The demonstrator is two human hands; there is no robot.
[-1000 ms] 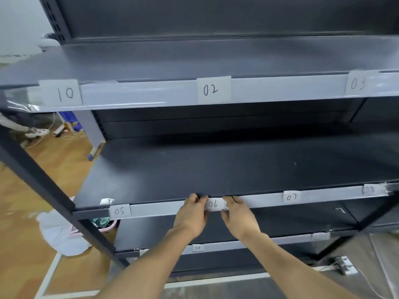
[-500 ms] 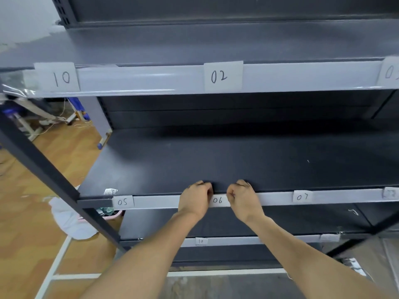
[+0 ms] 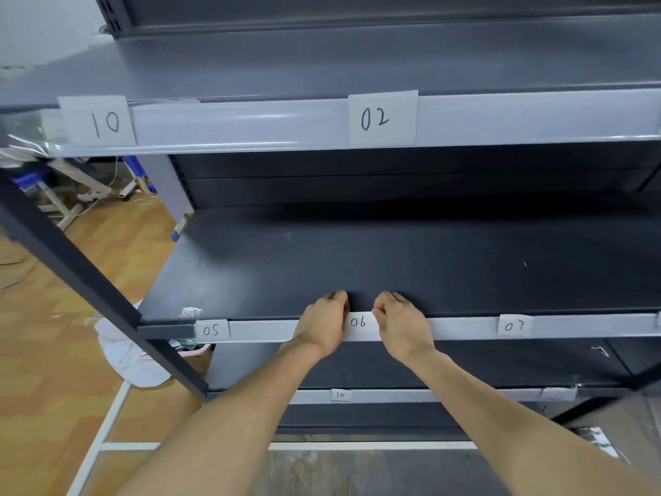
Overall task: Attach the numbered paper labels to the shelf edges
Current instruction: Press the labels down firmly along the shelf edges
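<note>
A paper label marked 06 lies against the grey front edge of the middle shelf. My left hand is at the label's left side and my right hand at its right side, both with fingers curled over the shelf's top edge and pressing the label's ends. Labels 05 and 07 sit on the same edge. The upper shelf edge carries labels 10 and 02. A small label is on the lower shelf edge.
A dark diagonal upright crosses the left of the view. Crumpled clear tape lies at the middle shelf's left corner. A white bag and pink bin sit on the wooden floor; cables and furniture legs are farther left.
Both hands' fingers went from lying flatter on the label to curled over the shelf edge at its ends. The view has moved closer and slightly right.
</note>
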